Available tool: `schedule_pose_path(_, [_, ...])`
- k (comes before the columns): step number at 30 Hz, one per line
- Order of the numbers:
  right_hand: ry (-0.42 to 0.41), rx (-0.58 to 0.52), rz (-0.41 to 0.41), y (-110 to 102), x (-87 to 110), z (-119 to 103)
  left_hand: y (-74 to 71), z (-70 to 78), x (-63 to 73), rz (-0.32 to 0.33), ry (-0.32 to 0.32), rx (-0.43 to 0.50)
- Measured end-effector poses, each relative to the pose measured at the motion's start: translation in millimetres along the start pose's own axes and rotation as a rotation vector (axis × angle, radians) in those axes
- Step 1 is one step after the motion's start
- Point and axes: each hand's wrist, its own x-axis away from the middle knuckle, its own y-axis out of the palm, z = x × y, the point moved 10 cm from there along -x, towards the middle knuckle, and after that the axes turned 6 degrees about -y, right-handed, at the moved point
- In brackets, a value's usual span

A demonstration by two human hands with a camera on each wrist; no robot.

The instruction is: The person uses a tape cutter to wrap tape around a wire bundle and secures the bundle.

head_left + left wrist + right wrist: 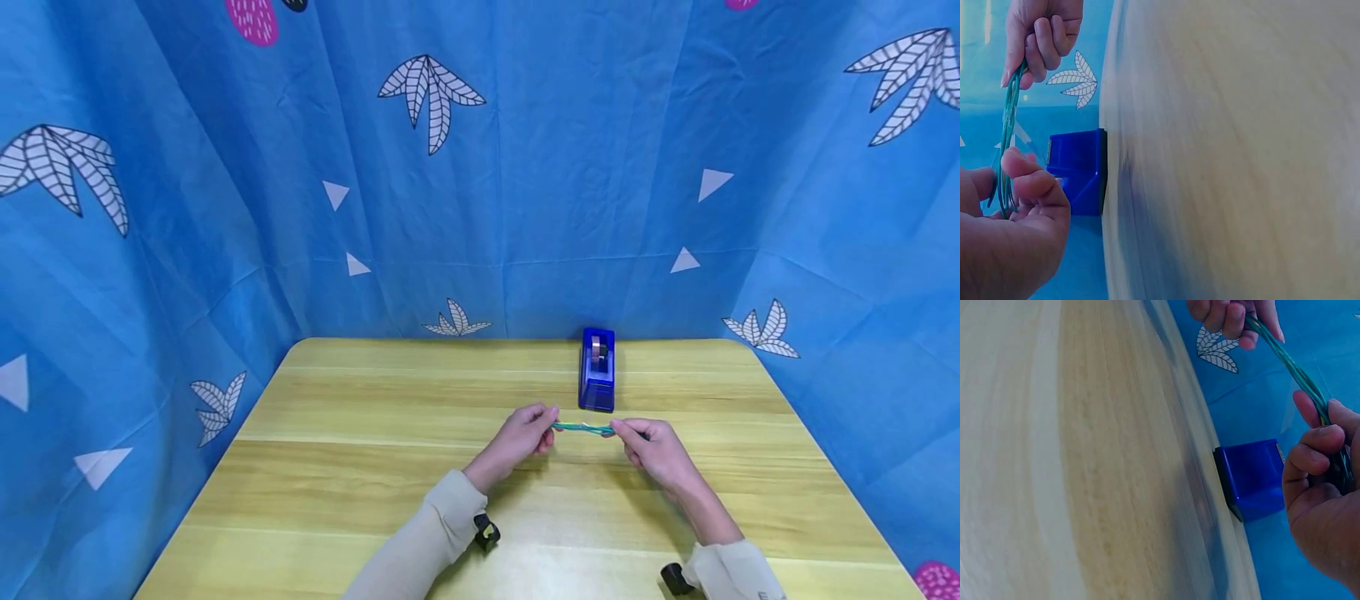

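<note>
A thin bundle of green wires (582, 427) is stretched between both hands above the table, roughly level in the head view. Its left end is pinched between thumb and fingers of my left hand (519, 437). My right hand (656, 450) grips the other end, with its fingers curled. A shiny, clear patch that looks like tape lies round the middle of the wires (1009, 119) in the left wrist view. Just beyond the hands stands a blue tape dispenser (597, 393), touched by neither. The wire ends inside the fingers are partly hidden.
The wooden table (337, 467) has rounded far corners. A blue patterned curtain (585, 167) hangs behind it and along both sides. Dark wrist-worn cameras sit at the sleeve cuffs (457, 497).
</note>
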Motion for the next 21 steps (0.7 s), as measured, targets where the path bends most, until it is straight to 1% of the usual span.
schedule_pose_path(6, [0.012, 0.006, -0.001, -0.4, 0.4, 1.6, 7.2, -2.8, -2.7, -0.058, -0.01, 0.044])
schedule_pose_path(10, [0.02, 0.005, 0.005, 0.3, 0.6, 3.1, 6.8, -4.7, -4.0, -0.054, -0.006, 0.047])
schedule_pose_path(14, [0.036, -0.046, 0.025, 0.7, 1.0, 4.4, 4.4, -3.7, -4.4, -0.023, 0.011, 0.031])
schedule_pose_path(16, [0.038, -0.079, 0.033, 0.5, 0.8, 4.3, 2.4, -1.2, -4.7, 0.001, 0.031, 0.012])
schedule_pose_path(21, [0.065, -0.129, 0.015, 1.0, -0.5, 6.1, -2.6, 5.0, -4.3, 0.056, 0.076, -0.037])
